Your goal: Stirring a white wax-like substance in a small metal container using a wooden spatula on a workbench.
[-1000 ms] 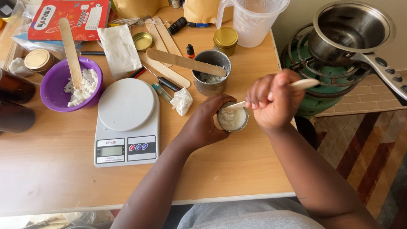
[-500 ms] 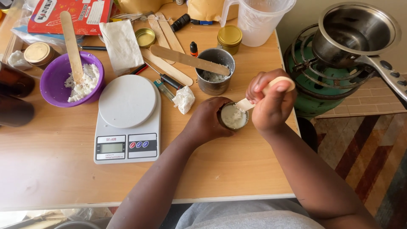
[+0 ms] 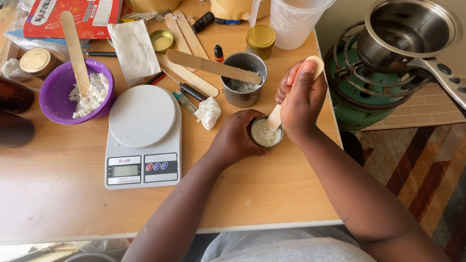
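Observation:
A small round tin (image 3: 265,133) filled with white waxy paste stands on the wooden table (image 3: 272,194). My left hand (image 3: 236,138) wraps around the tin's left side and steadies it. My right hand (image 3: 299,99) grips a flat wooden stick (image 3: 274,117) held nearly upright, its lower end pressed into the paste and its rounded top poking out above my fingers.
A white kitchen scale (image 3: 142,137) sits left of the tin. Behind are a metal cup (image 3: 244,86) with a stick across it, a purple bowl (image 3: 58,92) of white flakes, spare sticks, gold lids, a plastic jug (image 3: 294,19). A saucepan (image 3: 407,34) rests on a green gas burner at right.
My right hand has swung the stick from lying low and pointing right to standing nearly upright in the tin. My left hand stays on the tin.

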